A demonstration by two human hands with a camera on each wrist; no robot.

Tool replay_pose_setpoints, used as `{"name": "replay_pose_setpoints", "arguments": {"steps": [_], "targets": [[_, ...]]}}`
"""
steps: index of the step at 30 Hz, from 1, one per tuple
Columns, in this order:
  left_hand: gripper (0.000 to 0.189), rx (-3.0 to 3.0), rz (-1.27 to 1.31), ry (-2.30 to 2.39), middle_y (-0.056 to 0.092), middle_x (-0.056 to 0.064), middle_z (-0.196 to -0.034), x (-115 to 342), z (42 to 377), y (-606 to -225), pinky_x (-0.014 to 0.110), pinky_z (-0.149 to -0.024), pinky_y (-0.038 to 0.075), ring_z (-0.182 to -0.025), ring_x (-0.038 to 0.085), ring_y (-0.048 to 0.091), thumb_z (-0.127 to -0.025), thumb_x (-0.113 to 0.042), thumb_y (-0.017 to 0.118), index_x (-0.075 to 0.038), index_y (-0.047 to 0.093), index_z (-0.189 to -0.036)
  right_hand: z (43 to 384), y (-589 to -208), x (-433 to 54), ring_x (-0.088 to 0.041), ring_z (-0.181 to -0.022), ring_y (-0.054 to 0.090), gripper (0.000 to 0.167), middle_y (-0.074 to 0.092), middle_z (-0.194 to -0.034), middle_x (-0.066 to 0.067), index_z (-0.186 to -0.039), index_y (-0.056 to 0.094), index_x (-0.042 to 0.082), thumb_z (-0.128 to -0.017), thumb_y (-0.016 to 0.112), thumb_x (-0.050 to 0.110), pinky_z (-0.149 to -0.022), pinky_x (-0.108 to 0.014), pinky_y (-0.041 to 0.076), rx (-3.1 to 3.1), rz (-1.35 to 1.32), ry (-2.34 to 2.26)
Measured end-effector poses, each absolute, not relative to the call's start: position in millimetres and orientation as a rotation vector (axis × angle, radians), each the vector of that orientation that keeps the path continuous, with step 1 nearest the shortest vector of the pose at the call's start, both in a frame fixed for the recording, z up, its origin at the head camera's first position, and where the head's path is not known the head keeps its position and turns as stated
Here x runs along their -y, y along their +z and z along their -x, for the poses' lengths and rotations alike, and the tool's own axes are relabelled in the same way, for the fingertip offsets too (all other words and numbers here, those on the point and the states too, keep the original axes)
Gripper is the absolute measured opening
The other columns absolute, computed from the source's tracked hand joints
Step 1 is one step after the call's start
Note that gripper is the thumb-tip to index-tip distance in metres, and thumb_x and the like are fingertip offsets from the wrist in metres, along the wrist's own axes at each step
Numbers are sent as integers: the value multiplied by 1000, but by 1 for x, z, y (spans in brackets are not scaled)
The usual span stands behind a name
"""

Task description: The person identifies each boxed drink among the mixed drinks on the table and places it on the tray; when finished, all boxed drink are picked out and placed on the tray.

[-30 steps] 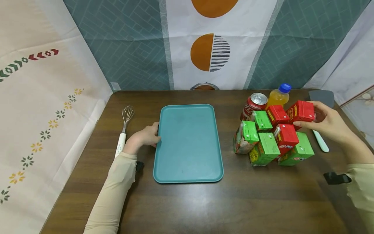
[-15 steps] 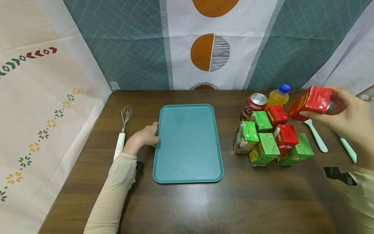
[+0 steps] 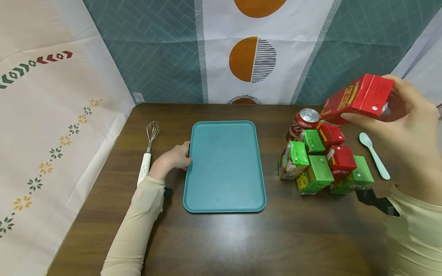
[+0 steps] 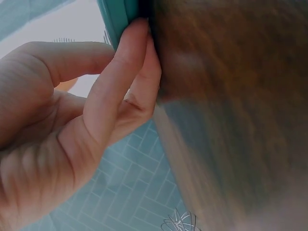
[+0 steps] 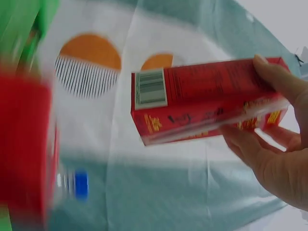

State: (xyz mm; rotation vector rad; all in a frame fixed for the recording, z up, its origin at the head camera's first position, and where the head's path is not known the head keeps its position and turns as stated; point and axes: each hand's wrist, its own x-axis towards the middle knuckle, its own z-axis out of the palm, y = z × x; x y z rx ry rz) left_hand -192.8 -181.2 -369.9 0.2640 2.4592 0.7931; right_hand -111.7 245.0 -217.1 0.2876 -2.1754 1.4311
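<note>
My right hand grips a red drink carton above the back right of the table, tilted, its thumb along the near side. The right wrist view shows this carton lying between thumb and fingers, a barcode on its far end. Below stand several other cartons: a red one, another red one, and green ones such as the front green carton. At the teal tray's left edge is my left hand; in the left wrist view its thumb and fingers pinch the tray rim.
A red soda can stands behind the cartons. A blue-capped bottle is mostly hidden by the held carton in the head view. A pale spoon lies at right. Left of the tray lies a whisk with a white handle.
My right hand has lifted the red carton out of the group, first rightward, then higher and back left, tilting it over the bottle. The left hand stays at the tray.
</note>
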Motion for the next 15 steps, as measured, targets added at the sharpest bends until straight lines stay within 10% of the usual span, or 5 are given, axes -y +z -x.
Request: {"name": "replay_pose_setpoints", "arguments": {"steps": [15], "targets": [[62, -2460, -270, 792, 52, 30, -116, 181, 193, -370, 31, -66, 55, -82, 26, 63, -93, -2, 44, 10, 10, -143, 136, -249, -137, -21, -102, 60, 51, 59, -118, -10, -119, 58, 5, -72, 75, -5, -84, -23, 51, 2007, -490, 1785]]}}
